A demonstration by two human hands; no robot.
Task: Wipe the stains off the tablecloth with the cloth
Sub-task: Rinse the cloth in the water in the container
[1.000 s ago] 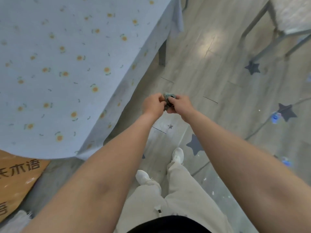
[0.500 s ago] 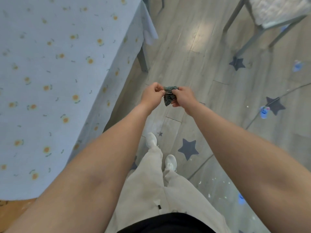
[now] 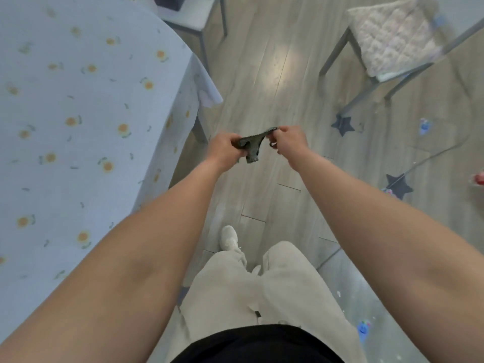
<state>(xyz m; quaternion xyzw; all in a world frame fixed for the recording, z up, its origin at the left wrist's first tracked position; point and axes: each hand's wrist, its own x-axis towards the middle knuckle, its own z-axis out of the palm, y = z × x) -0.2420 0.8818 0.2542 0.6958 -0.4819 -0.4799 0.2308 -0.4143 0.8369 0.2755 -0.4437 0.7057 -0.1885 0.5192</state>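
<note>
A small dark grey-green cloth (image 3: 253, 145) hangs stretched between my two hands, out over the floor and to the right of the table. My left hand (image 3: 225, 149) pinches its left end and my right hand (image 3: 290, 139) pinches its right end. The pale blue tablecloth (image 3: 78, 142) with small orange flowers covers the table on the left. I cannot make out any stains on it from here.
A grey metal chair with a quilted cushion (image 3: 392, 40) stands at the upper right. Another chair (image 3: 193, 14) sits at the table's far end. Star stickers (image 3: 342, 125) and a thin cable (image 3: 419, 163) lie on the grey wood floor. My legs and shoes (image 3: 228, 237) are below.
My hands have pulled apart, and the bunched cloth is now spread out between them. The view has shifted forward along the table's side.
</note>
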